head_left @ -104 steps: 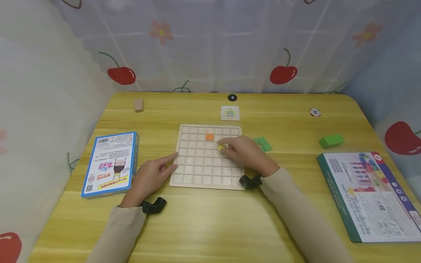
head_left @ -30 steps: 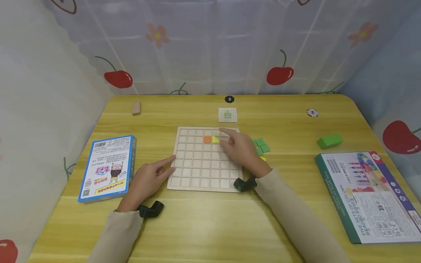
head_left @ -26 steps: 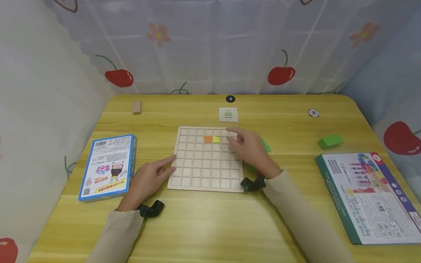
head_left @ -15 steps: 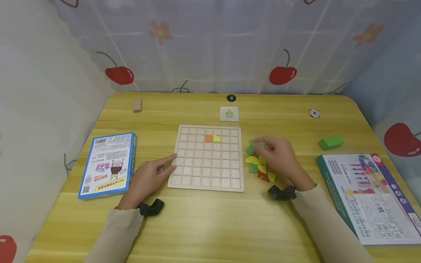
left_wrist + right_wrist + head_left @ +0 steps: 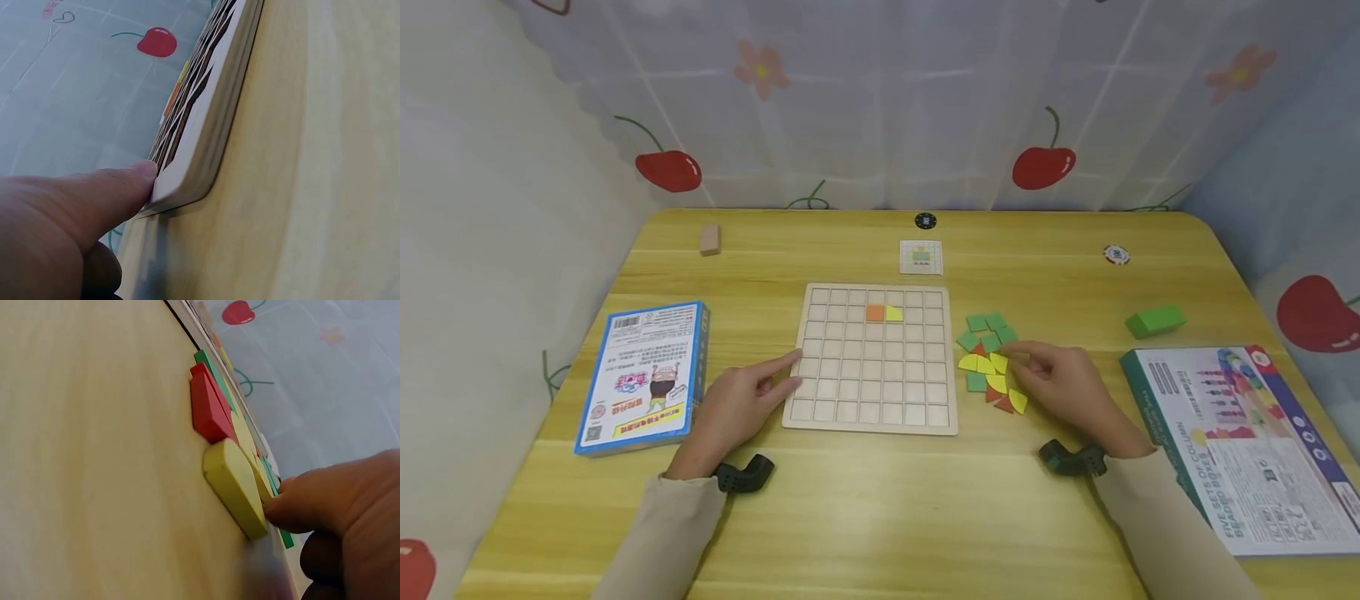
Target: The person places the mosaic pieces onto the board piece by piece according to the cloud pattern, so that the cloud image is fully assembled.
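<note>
A wooden grid board (image 5: 854, 371) lies mid-table, with an orange square tile (image 5: 875, 313) and a yellow quarter-round tile (image 5: 893, 314) side by side in upper cells. My left hand (image 5: 733, 412) touches the board's left edge, thumb and index finger straight. Right of the board is a loose pile: green square tiles (image 5: 976, 382), yellow quarter-round tiles (image 5: 1018, 401) and red triangular tiles (image 5: 1002, 404). My right hand (image 5: 1063, 387) is at the pile's right side, fingertips beside yellow and green tiles. In the right wrist view, its thumb is by a yellow tile (image 5: 234, 484); nothing is visibly held.
A small printed pattern card (image 5: 921, 257) lies behind the board, near a black chip (image 5: 926, 221). A white-red chip (image 5: 1117, 254) and green block (image 5: 1155, 322) are right. A brown block (image 5: 710, 240) and blue-edged box (image 5: 643, 375) are left. A larger box (image 5: 1262, 450) lies front right.
The yellow quarter-round tile, earlier in my right fingers, now lies beside the orange tile. My right hand has moved right to the pile's right side. The left hand stays at the board's edge.
</note>
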Demonstrator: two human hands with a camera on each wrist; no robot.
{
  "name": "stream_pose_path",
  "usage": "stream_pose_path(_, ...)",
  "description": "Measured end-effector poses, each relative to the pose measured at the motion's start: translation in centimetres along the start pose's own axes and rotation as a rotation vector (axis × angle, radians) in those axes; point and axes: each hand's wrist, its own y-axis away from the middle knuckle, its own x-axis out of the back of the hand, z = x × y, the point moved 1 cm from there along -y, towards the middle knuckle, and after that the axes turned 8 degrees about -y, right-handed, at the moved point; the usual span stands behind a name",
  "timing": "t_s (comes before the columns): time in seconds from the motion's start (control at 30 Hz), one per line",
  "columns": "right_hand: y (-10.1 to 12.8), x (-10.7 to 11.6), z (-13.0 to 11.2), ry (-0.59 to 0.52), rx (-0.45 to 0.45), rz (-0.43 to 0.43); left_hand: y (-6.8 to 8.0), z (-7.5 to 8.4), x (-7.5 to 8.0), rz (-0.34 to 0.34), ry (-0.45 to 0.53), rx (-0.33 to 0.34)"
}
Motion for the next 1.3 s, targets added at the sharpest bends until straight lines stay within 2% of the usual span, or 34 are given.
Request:
stream_pose_path(0.23,0.13,-0.28,-0.1,0.042,-0.017,-0.028,0.03,-0.03,0.03,-0.001,0.006,-0.007)
stream_pose_path(0.5,0.06,-0.36,-0.38,0.046,0.019,-0.058,0.05,0.01,0.09,-0.002,-0.003,0.004)
stream_pose_path(0.67,0.07,-0.46,-0.43,0.095,0.043,-0.085,0.03,0.03,0.09,0.003,-0.002,0.0)
stream_pose_path(0.87,0.06,-0.4,-0.37,0.127,0.071,-0.076,0.08,-0.01,0.03,0.002,0.0,-0.005)
stream_pose_path(1.13,0.03,-0.34,-0.48,0.144,0.065,-0.07,0.02,-0.1,0.04,0.005,-0.006,-0.017)
stream_pose_path(1.3,0.29,-0.49,-0.36,0.17,0.135,-0.021,0.09,0.0,0.08,0.005,-0.003,-0.022)
